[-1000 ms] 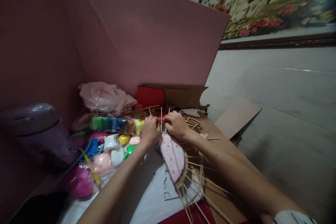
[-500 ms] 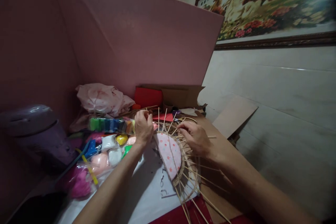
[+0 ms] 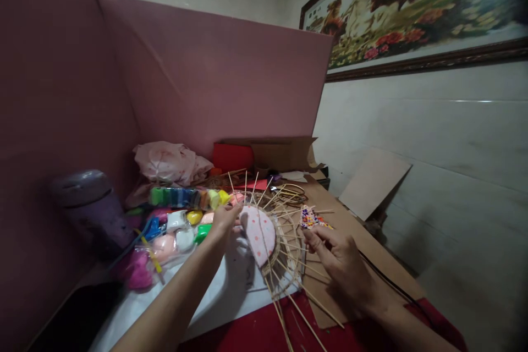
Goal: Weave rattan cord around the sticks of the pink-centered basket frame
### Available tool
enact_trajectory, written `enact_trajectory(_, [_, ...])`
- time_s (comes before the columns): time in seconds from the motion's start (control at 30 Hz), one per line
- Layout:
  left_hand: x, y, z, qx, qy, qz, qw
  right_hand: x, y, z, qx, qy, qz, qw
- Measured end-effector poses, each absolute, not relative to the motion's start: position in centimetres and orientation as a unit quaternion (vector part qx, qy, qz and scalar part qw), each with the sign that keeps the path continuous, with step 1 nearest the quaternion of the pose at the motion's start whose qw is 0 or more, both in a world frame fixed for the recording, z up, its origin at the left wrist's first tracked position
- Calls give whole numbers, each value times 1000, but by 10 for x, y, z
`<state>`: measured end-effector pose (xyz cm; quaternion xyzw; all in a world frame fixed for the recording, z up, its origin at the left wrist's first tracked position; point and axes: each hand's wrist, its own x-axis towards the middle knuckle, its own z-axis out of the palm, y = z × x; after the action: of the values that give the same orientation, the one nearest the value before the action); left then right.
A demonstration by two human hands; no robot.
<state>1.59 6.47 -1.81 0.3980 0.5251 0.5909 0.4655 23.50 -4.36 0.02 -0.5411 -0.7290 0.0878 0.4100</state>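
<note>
Left hand [image 3: 225, 220] beside red-dotted pink half-disc [image 3: 259, 234]

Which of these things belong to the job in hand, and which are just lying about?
Probably part of the job:
spotted half-round piece, beside the left hand
thin sticks, fanning out around its curved edge

Seemingly just lying about:
coloured packets
purple lidded container
crumpled pink bundle
board leaning on the wall

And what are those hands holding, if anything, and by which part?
The left hand appears to hold the dotted half-round piece by its upper-left corner; whether the right hand grips anything cannot be told.
</note>
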Motion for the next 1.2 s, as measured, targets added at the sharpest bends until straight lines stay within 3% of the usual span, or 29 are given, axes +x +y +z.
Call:
enact_trajectory(0.13, [29, 51, -15, 385, 516, 526, 555, 237, -58, -11, -534, -725, 106, 422])
enact_trajectory(0.3, [37, 43, -10, 369, 483, 539, 583, 243, -74, -19, -537, -719, 128, 422])
enact_trajectory(0.7, [35, 33, 45, 377, 349, 725, 459, 246, -83, 51, -498, -716, 88, 481])
enact_trajectory(0.8, [26, 29, 59, 445, 346, 709, 424, 247, -86, 57, -487, -714, 118, 489])
enact_trajectory(0.97, [31, 21, 59, 520, 325, 631, 474, 240, -69, 67, -461, -713, 182, 496])
enact_trajectory(1.2, [59, 11, 55, 607, 280, 586, 457, 218, -29, 95, -511, -710, 95, 475])
